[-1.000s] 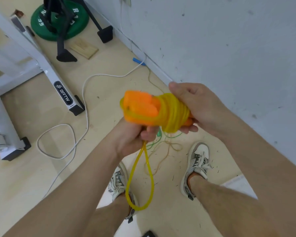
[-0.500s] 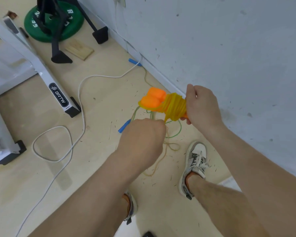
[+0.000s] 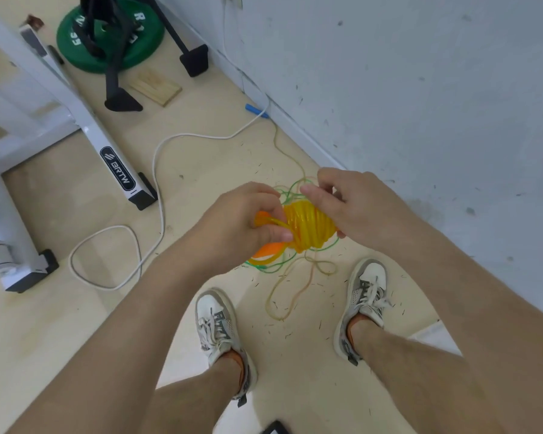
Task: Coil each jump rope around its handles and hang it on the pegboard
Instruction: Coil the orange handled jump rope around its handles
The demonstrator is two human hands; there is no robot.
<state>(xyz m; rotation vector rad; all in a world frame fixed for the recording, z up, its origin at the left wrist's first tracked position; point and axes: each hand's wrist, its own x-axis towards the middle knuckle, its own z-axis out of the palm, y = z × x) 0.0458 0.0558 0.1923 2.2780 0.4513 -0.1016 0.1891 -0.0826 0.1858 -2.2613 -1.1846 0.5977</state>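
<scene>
With left hand gripping handles and pinching the loose loop, right hand curled round the coil above the floor: tuck loop under a turn, pull snug, clear of floor ropes.

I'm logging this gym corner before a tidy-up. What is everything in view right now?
jump rope: one, yellow cord coiled on orange handles, between both hands
loose ropes: count unclear, green and tan, tangled on the floor below the hands
cable: one, white, looping across the floor
weight plate: one, green, top left
stand: one, black, legs over the plate
wooden block: one, pale, beside the plate
frame: one, white, marked BRTW, left
shoes: two, white and grey, on the floor
left hand: grips handles and a strand
right hand: grips the coil
</scene>
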